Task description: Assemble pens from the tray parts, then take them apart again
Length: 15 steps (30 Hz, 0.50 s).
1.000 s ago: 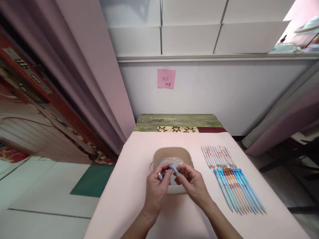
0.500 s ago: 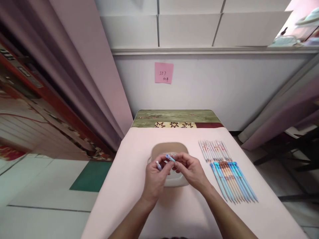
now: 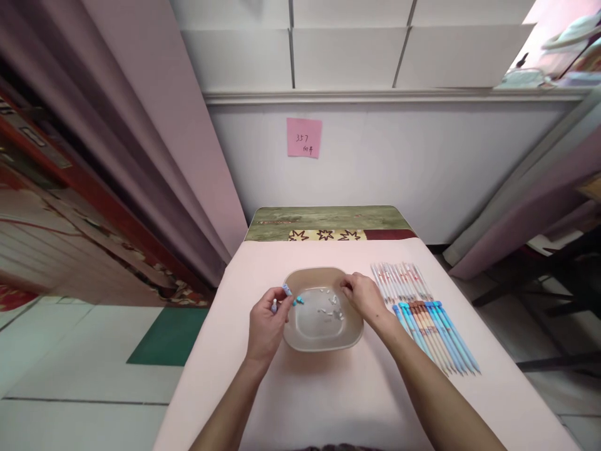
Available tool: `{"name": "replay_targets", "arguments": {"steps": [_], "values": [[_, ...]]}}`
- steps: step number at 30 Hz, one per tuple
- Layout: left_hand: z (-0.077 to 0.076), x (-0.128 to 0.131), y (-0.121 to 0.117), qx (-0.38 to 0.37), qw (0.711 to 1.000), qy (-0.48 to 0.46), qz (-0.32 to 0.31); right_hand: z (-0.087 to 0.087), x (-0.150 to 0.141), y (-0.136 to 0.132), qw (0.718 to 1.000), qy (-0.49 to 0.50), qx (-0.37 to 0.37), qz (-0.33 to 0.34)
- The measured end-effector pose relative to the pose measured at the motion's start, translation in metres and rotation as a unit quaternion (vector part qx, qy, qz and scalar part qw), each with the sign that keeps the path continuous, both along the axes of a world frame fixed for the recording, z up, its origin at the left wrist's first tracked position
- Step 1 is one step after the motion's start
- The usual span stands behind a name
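My left hand (image 3: 267, 319) is closed on a small blue pen (image 3: 287, 292), held at the left rim of a beige bowl (image 3: 323, 338). Its fingers also pinch a pale cap-like piece near the thumb. My right hand (image 3: 364, 297) reaches over the bowl's right rim, fingers curled together above several small white and blue bits (image 3: 328, 304) inside the bowl. What those fingers hold, if anything, is hidden. The bowl sits mid-table on a pink cloth (image 3: 328, 401).
A row of blue pens (image 3: 439, 335) lies to the right of the bowl, with a row of white refills (image 3: 401, 280) just behind them. A green patterned mat (image 3: 323, 223) covers the table's far end. A pink sticky note (image 3: 304, 138) hangs on the wall.
My hands were together over the bowl, working one blue pen. They have separated: the left moved to the left rim with the pen, the right to the bowl's right side.
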State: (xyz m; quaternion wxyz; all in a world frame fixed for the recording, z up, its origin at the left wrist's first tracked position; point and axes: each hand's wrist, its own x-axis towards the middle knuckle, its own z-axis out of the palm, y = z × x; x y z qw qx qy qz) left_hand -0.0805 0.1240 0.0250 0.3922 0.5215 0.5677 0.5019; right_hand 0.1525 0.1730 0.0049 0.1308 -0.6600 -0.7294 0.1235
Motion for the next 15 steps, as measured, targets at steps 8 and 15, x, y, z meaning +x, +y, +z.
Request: {"name": "replay_targets", "arguments": {"steps": [8, 15], "values": [[0.001, 0.007, -0.001, -0.02, 0.999, -0.012, -0.027, -0.007, -0.022, 0.015, 0.998, -0.046, -0.027, 0.022], [-0.003, -0.001, -0.002, -0.033, 0.999, -0.001, -0.02, -0.031, -0.054, 0.032, 0.993, -0.07, -0.086, 0.028]]}}
